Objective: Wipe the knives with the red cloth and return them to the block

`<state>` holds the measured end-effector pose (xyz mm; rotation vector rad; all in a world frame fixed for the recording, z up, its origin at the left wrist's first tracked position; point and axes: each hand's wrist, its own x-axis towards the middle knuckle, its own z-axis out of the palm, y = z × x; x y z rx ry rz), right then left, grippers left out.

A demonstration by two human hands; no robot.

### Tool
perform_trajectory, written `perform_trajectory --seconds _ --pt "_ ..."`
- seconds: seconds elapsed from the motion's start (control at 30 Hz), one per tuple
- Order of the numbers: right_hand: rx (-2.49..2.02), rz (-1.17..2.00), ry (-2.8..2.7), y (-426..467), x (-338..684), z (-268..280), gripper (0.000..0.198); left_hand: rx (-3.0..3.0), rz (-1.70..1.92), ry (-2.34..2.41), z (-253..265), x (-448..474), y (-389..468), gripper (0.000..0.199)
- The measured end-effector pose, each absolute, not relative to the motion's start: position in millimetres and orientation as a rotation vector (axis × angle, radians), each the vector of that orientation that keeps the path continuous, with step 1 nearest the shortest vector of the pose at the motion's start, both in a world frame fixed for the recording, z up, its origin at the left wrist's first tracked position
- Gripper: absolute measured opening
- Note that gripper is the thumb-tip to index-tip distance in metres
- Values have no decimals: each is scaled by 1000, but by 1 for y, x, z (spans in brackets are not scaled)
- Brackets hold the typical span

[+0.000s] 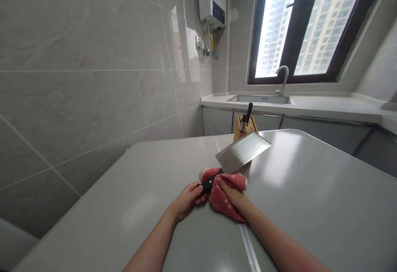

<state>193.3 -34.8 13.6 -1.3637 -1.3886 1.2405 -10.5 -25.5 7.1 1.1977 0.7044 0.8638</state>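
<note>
A cleaver [243, 152] with a broad, shiny blade is held up above the table, its blade pointing away to the right. My left hand [190, 195] grips the end of its black handle. A red and white cloth [225, 205] is wrapped about the handle near the blade. My right hand [234, 195] presses that cloth against the handle, thumb on top; its other fingers are hidden in the folds. Behind the blade stands a wooden knife block [254, 127], partly covered by it, with a few black handles sticking up.
The grey table [149, 172] has a metal seam down its middle. Beyond it runs a white counter [325, 104] with a sink [259, 99] and a faucet [282, 79] under a window. A water heater [211, 1] hangs in the corner; a tiled wall [87, 77] is on the left.
</note>
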Motion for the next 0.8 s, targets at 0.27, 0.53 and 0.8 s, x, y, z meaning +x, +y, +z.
perform_trajectory --seconds 0.27,0.53,0.8 --pt "-1503 1221 -1172 -41 195 25 69 1236 862 702 5 -11 -25 42" --pt "-1421 1181 -1135 -48 190 35 57 1243 883 716 3 -11 -25 37" --pt "-1180 1160 -1263 -56 184 33 38 1313 843 731 3 -11 -26 40"
